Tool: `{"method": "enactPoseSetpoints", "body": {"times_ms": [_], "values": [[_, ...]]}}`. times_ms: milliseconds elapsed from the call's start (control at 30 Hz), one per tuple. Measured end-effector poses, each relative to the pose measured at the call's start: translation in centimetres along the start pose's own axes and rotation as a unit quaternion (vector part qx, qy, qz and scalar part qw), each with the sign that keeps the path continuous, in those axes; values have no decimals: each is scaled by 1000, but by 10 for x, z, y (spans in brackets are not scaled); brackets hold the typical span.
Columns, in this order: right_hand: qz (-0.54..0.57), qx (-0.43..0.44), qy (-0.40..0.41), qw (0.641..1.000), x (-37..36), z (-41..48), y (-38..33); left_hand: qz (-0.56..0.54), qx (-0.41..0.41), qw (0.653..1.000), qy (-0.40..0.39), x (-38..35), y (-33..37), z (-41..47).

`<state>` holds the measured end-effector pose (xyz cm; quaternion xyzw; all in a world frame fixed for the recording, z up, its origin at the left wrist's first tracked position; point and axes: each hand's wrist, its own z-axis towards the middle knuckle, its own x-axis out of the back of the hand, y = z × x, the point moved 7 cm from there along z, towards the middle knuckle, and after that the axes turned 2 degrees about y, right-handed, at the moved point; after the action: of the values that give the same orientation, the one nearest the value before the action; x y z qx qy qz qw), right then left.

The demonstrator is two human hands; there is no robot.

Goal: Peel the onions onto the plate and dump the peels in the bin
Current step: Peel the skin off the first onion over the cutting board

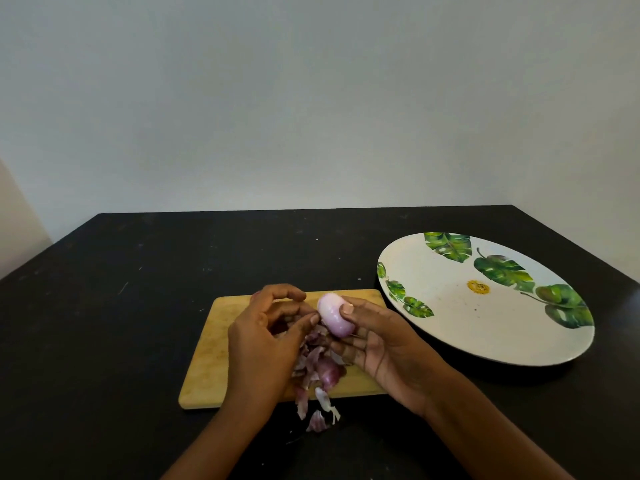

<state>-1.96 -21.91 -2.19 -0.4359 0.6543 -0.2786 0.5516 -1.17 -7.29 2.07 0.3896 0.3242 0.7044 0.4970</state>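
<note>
Above the cutting board's [207, 358] far edge, the right hand [384, 344] clamps the peeled onion [334, 315], thumb on top and fingers beneath, while the left hand's [263, 337] curled fingers pinch its left end.

Wooden cutting board [207, 358] on seemingly scuffed black table [121, 306].

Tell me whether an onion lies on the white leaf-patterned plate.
No: the right hand holds the peeled pink onion over the wooden cutting board; none shows on the white leaf-patterned plate.
</note>
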Motion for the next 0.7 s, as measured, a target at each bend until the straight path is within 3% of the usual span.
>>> {"method": "enactPoseSetpoints", "body": {"times_ms": [467,700], "values": [[45,-38,-17,998,-4,1,7,-7,9,995,-97,-17,8,-10],[71,-44,-5,997,0,2,6,-46,19,996,-73,-14,6,-5]]}}
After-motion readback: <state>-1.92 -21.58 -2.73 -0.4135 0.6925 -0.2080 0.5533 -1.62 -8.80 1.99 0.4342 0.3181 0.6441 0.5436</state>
